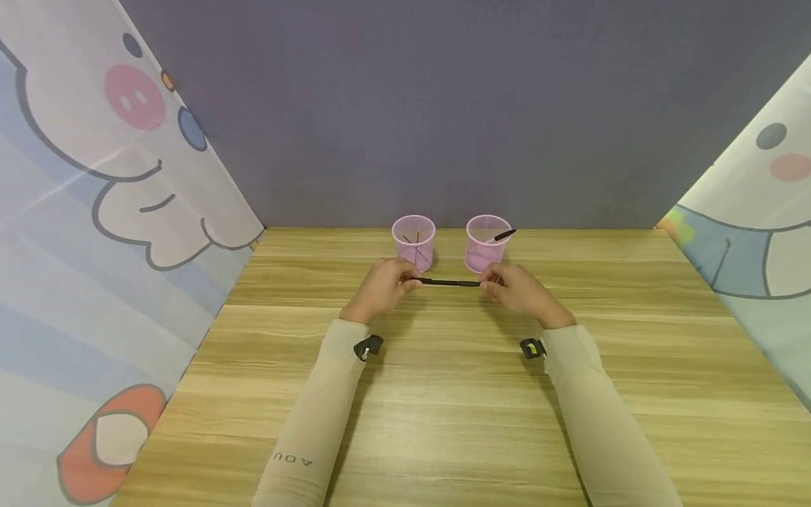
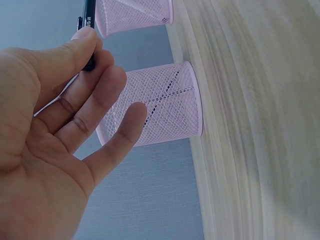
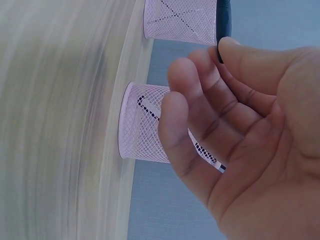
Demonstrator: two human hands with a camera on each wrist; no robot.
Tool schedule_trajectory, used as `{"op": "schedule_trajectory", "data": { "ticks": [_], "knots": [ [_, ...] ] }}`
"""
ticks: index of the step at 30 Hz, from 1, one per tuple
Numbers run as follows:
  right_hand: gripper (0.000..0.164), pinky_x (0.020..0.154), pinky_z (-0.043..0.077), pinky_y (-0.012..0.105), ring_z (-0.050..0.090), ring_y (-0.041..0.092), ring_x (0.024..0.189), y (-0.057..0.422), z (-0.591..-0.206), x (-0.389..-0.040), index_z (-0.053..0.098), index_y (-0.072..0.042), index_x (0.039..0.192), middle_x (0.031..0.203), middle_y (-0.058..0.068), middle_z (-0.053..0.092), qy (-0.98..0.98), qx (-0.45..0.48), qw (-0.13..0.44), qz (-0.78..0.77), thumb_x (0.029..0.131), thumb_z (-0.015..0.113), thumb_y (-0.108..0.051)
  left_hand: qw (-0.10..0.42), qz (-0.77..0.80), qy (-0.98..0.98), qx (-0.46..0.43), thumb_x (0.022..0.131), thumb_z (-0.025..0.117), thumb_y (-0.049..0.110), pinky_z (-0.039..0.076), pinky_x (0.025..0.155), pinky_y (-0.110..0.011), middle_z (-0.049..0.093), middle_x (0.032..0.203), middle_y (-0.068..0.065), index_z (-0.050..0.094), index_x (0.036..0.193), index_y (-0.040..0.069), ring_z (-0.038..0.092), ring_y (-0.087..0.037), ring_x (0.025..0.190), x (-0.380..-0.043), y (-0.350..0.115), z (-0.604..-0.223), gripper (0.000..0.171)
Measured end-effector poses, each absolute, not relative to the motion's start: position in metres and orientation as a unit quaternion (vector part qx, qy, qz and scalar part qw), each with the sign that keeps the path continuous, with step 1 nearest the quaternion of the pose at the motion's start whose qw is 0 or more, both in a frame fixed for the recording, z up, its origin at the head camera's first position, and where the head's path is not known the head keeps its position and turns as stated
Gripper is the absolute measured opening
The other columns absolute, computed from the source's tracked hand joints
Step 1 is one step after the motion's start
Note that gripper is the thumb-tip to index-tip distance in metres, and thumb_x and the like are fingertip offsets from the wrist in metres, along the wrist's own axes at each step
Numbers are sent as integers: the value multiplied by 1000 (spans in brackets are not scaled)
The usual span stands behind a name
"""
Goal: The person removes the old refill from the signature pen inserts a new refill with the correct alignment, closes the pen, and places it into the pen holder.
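Note:
A slim black pen (image 1: 450,283) is held level, slightly above the table, between both hands. My left hand (image 1: 383,285) pinches its left end, near the clip, with thumb and fingertips; the other fingers curve loosely in the left wrist view. At the opposite end my right hand (image 1: 521,290) pinches the pen, whose dark tip part (image 3: 223,25) shows in the right wrist view. Just behind the left hand stands a pink mesh cup (image 1: 426,258) holding thin dark sticks. Another pink mesh cup (image 1: 476,259), behind the right hand, holds a white pen with a black end (image 1: 505,235).
Both cups stand upright near the back edge of the wood-grain table (image 1: 456,394), with a gap between them. A grey panel (image 1: 456,113) rises behind. Cartoon-printed sheets (image 1: 76,267) flank the table left and right.

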State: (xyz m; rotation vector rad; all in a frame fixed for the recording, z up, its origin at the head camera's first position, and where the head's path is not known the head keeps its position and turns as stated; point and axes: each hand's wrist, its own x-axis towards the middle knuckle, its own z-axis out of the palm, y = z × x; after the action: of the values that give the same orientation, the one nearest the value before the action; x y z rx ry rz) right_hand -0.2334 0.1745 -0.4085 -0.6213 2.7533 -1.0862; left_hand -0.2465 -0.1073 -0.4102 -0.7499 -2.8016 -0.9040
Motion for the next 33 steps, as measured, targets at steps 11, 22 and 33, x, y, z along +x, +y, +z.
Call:
{"op": "schedule_trajectory", "data": {
  "ticks": [11, 22, 33],
  "knots": [
    [12, 65, 51, 32, 61, 20, 72, 173, -409, -234, 62, -1, 100, 87, 18, 66, 911, -197, 55, -357, 95, 58, -12, 49, -296, -921, -248, 85, 73, 17, 51, 72, -26, 68, 84, 2, 71, 88, 13, 59, -11, 76, -246, -107, -409, 5],
    [7, 65, 51, 32, 60, 18, 71, 173, -408, -233, 61, -5, 98, 87, 17, 66, 912, -197, 54, -356, 94, 59, -10, 52, -297, -920, -249, 85, 73, 16, 51, 71, -26, 68, 84, 1, 71, 88, 12, 60, -11, 75, -247, -108, -410, 5],
    [6, 65, 51, 32, 60, 18, 71, 172, -408, -232, 61, -4, 97, 87, 18, 66, 909, -196, 53, -365, 93, 59, -9, 54, -295, -920, -250, 84, 73, 15, 50, 71, -27, 67, 82, 2, 71, 87, 12, 59, -12, 74, -247, -108, -410, 4]
  ]
}}
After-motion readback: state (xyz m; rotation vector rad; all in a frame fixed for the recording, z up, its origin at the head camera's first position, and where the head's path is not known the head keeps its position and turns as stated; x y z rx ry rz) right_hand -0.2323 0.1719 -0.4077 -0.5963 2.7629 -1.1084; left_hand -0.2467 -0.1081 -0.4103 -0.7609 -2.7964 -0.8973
